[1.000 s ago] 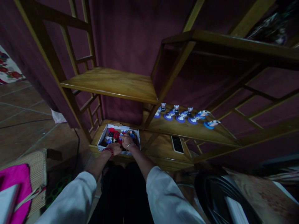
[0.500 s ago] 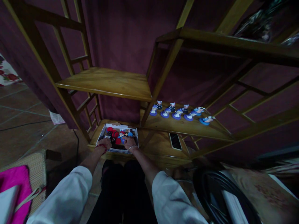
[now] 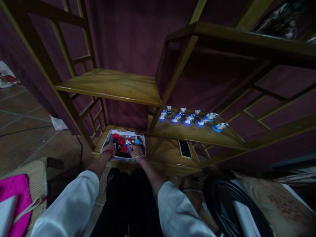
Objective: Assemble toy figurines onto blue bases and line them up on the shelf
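The stepped golden-brown wooden shelf unit (image 3: 111,84) carries a shallow white cardboard box (image 3: 110,136) of small red and blue figurines (image 3: 122,142) on its lowest board, within reach. The left hand (image 3: 110,148) steadies the near-left rim; the right hand (image 3: 136,150) rests among the figurines. Whether any fingers have closed on one cannot be told.

- Both arms reach forward and down, close together, forearms bare past white sleeves pushed up near the elbows.
- The left hand (image 3: 111,147) lies palm down, a red bead bracelet at its wrist.
- The right hand (image 3: 136,150) lies palm down, fingers curled, a thin bangle at its wrist.
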The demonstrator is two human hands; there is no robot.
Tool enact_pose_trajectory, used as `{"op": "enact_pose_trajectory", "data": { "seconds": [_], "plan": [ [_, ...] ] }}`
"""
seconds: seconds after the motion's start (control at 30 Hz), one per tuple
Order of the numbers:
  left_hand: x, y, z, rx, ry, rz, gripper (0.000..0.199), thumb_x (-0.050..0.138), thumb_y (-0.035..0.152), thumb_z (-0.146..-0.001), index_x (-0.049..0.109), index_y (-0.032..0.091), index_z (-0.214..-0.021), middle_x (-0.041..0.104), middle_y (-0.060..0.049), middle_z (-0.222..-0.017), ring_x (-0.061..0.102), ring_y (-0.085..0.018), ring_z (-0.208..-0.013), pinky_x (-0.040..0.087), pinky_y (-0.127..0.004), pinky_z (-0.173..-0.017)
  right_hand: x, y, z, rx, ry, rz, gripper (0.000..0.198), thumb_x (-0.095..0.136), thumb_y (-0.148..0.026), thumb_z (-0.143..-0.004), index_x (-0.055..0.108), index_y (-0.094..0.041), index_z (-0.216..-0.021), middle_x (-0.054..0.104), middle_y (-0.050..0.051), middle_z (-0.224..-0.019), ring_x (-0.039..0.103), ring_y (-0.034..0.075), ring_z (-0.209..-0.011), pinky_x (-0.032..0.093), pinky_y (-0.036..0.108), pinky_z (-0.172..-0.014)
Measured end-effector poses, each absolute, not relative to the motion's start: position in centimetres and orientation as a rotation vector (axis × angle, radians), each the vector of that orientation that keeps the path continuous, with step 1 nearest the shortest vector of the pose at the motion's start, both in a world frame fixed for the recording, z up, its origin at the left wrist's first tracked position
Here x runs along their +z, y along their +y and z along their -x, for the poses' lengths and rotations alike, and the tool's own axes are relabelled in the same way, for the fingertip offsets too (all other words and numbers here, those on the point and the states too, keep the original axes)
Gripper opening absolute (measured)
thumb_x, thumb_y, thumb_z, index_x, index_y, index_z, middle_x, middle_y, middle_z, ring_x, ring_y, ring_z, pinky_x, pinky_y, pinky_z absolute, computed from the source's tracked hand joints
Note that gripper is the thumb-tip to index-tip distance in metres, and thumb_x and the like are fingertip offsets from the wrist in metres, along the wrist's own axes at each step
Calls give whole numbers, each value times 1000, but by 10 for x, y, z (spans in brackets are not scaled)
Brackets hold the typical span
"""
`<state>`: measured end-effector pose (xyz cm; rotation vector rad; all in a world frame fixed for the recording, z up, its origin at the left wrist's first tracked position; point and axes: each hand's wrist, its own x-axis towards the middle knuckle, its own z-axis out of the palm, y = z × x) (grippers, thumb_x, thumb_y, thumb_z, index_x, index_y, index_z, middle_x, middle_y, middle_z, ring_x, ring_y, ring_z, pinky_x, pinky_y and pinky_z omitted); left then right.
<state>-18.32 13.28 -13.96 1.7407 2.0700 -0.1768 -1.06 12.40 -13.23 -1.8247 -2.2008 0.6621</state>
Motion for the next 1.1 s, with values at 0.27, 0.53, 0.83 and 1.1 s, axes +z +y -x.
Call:
{"op": "enact_pose_trajectory", "data": {
  "seconds": [0.27,0.53,0.83,1.1],
  "plan": [
    [-127,128,179,-184,2148,-1577,37,36,23,-78,49,3,-106,57,-24,-104,55,-29,-98,42,-37,-78,-134,126,11,659,-2215,1804,28,46,-17,-75,63,-23,-97,62,4,-100,56,14,-90,39,21,-83],
    [-122,123,180,-143,2102,-1611,36,39,29,-77,49,13,-108,61,-17,-101,57,-27,-94,43,-36,-76,-137,126,11,657,-2241,1768,30,44,-16,-75,63,-18,-98,61,7,-102,56,14,-92,39,21,-84],
    [-127,127,186,-5,2037,-1689,43,34,48,-78,51,25,-110,59,-9,-109,56,-24,-97,41,-33,-78,-136,126,11,644,-2203,1773,29,44,-15,-75,65,-20,-94,63,5,-99,56,14,-91,40,21,-84],
    [-125,130,189,123,1912,-1615,30,40,36,-78,59,23,-98,63,-5,-97,58,-18,-89,42,-26,-73,-136,126,10,645,-2201,1766,29,45,-16,-75,64,-20,-95,62,5,-99,56,15,-91,40,21,-83]
  ]
}}
